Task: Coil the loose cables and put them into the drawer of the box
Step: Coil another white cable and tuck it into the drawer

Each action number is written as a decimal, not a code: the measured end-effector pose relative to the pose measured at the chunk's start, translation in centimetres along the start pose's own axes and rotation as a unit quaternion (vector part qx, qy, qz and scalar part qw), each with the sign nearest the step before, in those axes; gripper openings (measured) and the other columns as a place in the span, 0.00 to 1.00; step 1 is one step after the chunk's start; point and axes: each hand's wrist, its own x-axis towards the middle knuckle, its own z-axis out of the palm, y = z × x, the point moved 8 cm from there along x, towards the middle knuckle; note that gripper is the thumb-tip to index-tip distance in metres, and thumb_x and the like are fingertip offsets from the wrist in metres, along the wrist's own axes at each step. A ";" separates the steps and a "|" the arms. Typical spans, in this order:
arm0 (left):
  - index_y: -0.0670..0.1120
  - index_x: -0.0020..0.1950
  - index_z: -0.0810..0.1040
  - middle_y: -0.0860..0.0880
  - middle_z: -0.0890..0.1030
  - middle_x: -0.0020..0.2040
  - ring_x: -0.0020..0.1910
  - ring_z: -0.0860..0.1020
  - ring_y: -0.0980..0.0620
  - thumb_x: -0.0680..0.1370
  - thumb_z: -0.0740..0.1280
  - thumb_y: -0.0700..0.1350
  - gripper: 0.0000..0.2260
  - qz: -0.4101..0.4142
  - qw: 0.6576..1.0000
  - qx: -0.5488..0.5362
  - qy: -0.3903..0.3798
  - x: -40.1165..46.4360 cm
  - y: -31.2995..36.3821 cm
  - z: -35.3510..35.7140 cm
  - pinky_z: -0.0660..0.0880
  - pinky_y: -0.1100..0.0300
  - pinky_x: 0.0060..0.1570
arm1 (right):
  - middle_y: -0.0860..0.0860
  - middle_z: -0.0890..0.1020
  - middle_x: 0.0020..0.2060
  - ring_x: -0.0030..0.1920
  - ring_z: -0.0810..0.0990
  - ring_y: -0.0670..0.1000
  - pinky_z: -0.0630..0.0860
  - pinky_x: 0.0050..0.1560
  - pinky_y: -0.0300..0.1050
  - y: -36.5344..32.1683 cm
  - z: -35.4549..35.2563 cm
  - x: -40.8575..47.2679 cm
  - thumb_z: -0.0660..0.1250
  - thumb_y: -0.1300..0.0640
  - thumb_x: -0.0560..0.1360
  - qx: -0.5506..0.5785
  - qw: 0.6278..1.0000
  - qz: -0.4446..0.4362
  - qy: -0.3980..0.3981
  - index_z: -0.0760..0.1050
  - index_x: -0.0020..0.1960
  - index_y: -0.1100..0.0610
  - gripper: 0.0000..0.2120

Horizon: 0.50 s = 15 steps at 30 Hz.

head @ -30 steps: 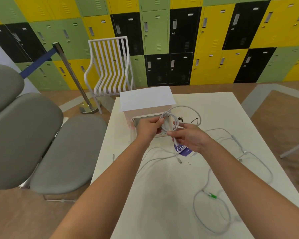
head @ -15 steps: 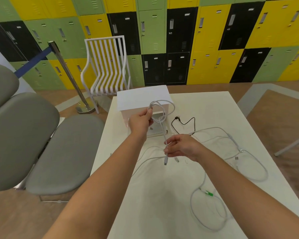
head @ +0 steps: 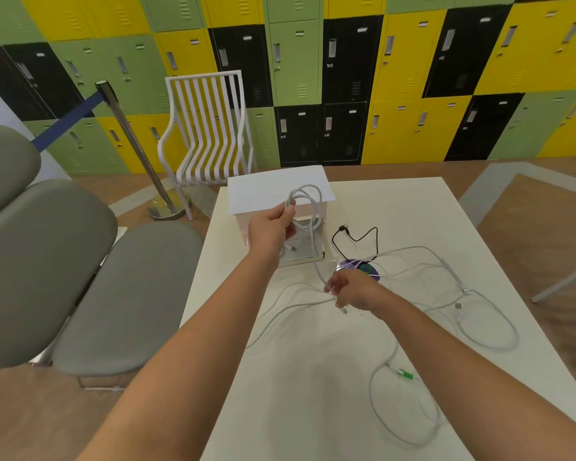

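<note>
A wall of green, yellow and black lockers (head: pixel 346 78) runs behind a white table (head: pixel 313 377), with a white slatted chair (head: pixel 207 128) at its far left corner and grey padded seats (head: pixel 80 277) along its left side. At the table's far edge stands a small white box (head: pixel 273 191), its drawer (head: pixel 301 251) pulled out toward the person. The left hand (head: pixel 271 227) is raised in front of the box, fingers curled round a white cable (head: pixel 308 201) gathered into a few loops. The tail of that cable drops down to the right hand (head: pixel 350 289), which pinches it low over the table, near its plug end. More loose white cables (head: pixel 446 277) sprawl over the right half of the table, one with a green connector (head: pixel 404 374). A short black cable (head: pixel 356 239) lies just right of the drawer, beside a purple disc (head: pixel 359 267).
</note>
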 end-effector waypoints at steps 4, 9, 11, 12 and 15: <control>0.43 0.60 0.82 0.47 0.84 0.47 0.46 0.81 0.50 0.79 0.68 0.42 0.10 0.031 0.999 0.031 -0.031 -0.5 -0.2 0.5 0.81 0.60 0.48 | 0.46 0.83 0.46 0.53 0.78 0.50 0.72 0.46 0.39 -3.0 0.8 -1.1 0.59 0.75 0.71 0.071 0.995 -0.055 -0.049 0.77 0.52 0.53 0.20; 0.41 0.60 0.82 0.42 0.83 0.47 0.43 0.79 0.48 0.79 0.68 0.41 0.11 0.028 0.997 0.034 -0.056 -1.2 -1.3 0.9 0.80 0.59 0.45 | 0.51 0.87 0.43 0.49 0.85 0.53 0.72 0.56 0.47 -5.4 -1.4 -0.8 0.62 0.51 0.78 0.260 0.962 -0.079 0.028 0.78 0.56 0.57 0.13; 0.41 0.61 0.82 0.43 0.83 0.48 0.44 0.79 0.49 0.79 0.67 0.41 0.11 0.023 0.998 0.030 -0.057 -1.4 -1.3 1.1 0.80 0.64 0.42 | 0.52 0.86 0.40 0.44 0.84 0.53 0.74 0.51 0.47 -5.5 -2.1 -0.8 0.61 0.46 0.80 0.244 0.964 -0.083 0.072 0.79 0.50 0.58 0.16; 0.41 0.61 0.82 0.44 0.84 0.47 0.44 0.79 0.49 0.80 0.67 0.41 0.11 0.021 0.998 0.030 -0.058 -1.5 -1.2 1.1 0.80 0.65 0.41 | 0.52 0.85 0.39 0.41 0.83 0.53 0.74 0.49 0.47 -5.5 -2.4 -0.9 0.60 0.47 0.81 0.237 0.962 -0.094 0.093 0.79 0.47 0.58 0.16; 0.41 0.59 0.82 0.45 0.83 0.45 0.44 0.79 0.48 0.79 0.67 0.41 0.10 0.005 0.998 0.004 -0.055 -1.5 -1.2 1.2 0.79 0.61 0.45 | 0.53 0.83 0.37 0.37 0.81 0.52 0.75 0.44 0.45 -5.6 -2.8 -1.2 0.61 0.52 0.81 0.236 0.956 -0.120 0.128 0.77 0.43 0.58 0.13</control>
